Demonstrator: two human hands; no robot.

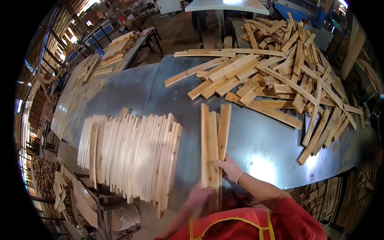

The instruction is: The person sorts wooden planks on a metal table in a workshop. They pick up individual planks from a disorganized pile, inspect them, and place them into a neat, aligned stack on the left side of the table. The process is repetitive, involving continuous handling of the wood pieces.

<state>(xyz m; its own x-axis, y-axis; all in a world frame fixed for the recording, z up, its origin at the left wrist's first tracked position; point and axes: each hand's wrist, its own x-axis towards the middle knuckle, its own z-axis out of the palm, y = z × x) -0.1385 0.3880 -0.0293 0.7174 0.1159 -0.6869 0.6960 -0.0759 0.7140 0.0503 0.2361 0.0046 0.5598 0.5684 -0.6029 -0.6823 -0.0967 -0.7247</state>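
Note:
A few wooden strips (213, 136) stand side by side in front of me, pointing away over the metal table. My right hand (229, 169) is closed around them from the right, its thumb lying across the middle strip. Low at their near end is my left hand (199, 195), beside the bottom of the left strip; motion blurs its fingers, and whether they grip cannot be made out. To the left, a row of many pale strips (136, 156) lies packed edge to edge on the table.
A large jumbled heap of wooden strips (288, 76) covers the table's far right. The metal tabletop (132, 89) stretches left toward another stack of strips (117, 54). A white table (228, 5) stands behind, with a person's legs (199, 19) beside it. Scrap wood lies lower left.

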